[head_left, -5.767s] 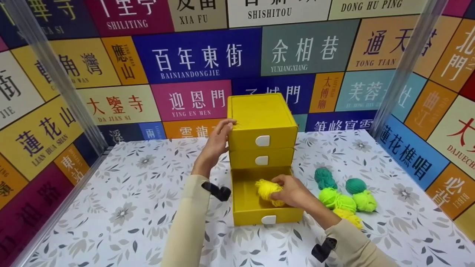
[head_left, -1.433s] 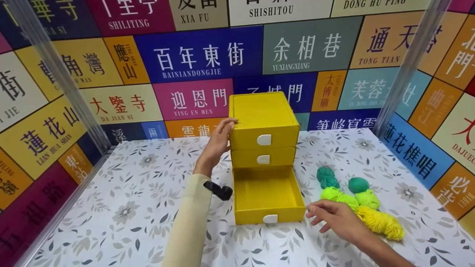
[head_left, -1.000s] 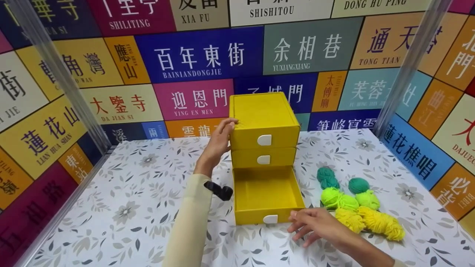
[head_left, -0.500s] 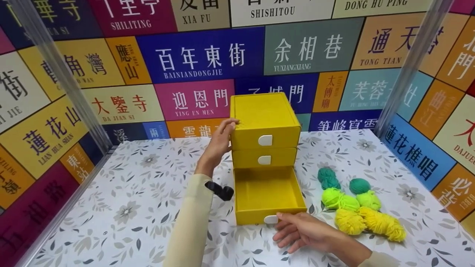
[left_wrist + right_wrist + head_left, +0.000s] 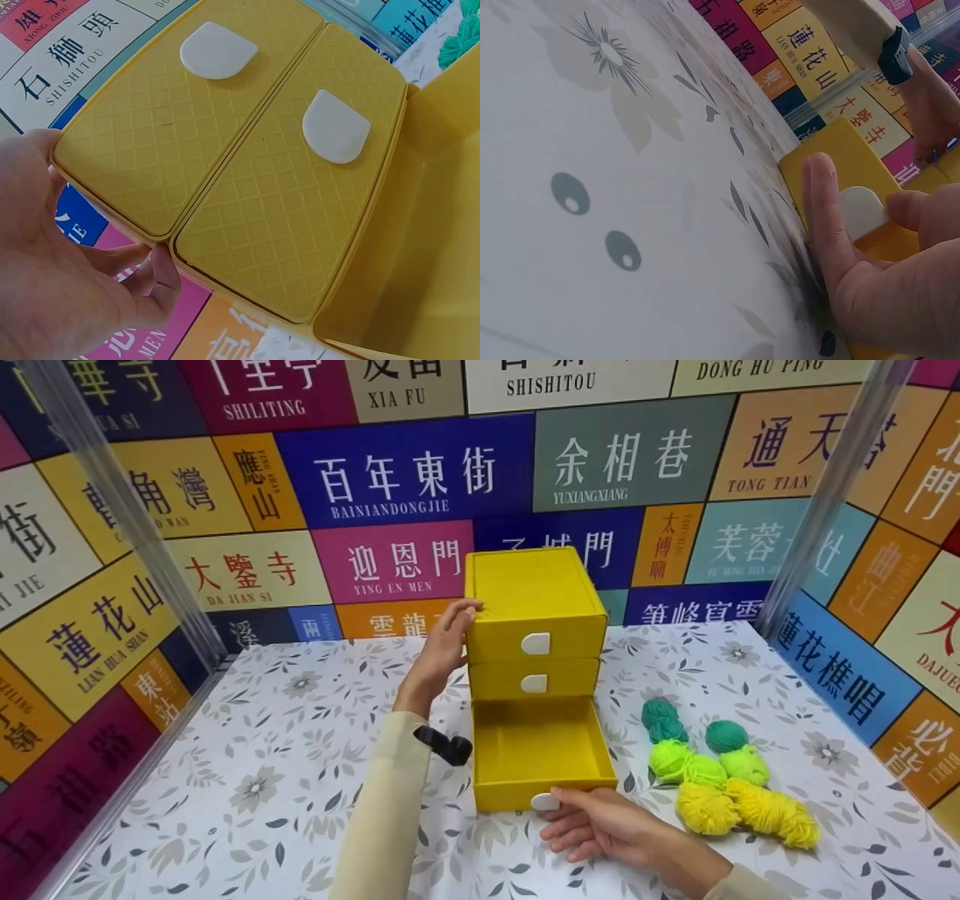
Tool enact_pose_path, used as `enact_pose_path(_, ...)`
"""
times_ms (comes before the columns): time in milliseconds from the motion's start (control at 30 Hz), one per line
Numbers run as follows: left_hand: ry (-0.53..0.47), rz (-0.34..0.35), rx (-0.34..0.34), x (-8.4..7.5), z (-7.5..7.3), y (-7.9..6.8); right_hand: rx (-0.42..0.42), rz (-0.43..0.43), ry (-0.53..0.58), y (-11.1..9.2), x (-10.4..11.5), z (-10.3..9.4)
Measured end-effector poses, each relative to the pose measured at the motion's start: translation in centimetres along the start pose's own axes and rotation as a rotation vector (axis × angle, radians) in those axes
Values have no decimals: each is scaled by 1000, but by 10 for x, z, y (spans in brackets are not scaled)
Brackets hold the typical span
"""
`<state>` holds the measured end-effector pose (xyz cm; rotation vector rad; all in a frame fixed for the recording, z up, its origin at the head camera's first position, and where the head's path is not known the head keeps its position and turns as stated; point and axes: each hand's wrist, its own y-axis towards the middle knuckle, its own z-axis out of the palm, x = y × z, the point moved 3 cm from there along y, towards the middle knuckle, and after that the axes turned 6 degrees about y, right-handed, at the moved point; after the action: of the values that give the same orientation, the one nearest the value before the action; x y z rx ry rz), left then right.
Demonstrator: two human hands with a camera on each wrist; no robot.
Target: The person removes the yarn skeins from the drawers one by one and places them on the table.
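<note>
A small yellow drawer cabinet point(image 5: 536, 585) stands on the table, its upper two drawers pushed in. Below them the bottom drawer point(image 5: 540, 750) is pulled out with nothing in it. My left hand point(image 5: 439, 649) rests against the cabinet's left side, fingertips at the top edge; the left wrist view shows that hand point(image 5: 82, 255) beside the drawer fronts. At the bottom drawer's front, my right hand point(image 5: 607, 825) touches the white tab handle point(image 5: 544, 801) with the thumb. In the right wrist view the fingers point(image 5: 826, 202) are extended, and the thumb meets the tab's edge.
Right of the cabinet lie several yarn balls: dark green point(image 5: 664, 721), lime green point(image 5: 686, 763) and yellow point(image 5: 772, 814). The table has a white leaf-patterned cover point(image 5: 255, 787). Behind it rises a wall of colourful signs point(image 5: 405, 469), with clear posts at both corners.
The yellow yarn has moved from the bottom drawer to the table on the right. My right hand has come left to the tab, and the drawer has shifted slightly inward. The left hand stays put.
</note>
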<state>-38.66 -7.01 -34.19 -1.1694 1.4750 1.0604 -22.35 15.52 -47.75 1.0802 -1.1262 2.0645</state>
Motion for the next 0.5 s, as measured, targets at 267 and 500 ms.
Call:
enact_pose_path(267, -6, -6, -3, 0, 0, 1, -67, -9, -12, 2, 2, -1)
enact_pose_path(500, -5, 3, 2, -1, 0, 1, -73, -43, -3, 9, 5, -3)
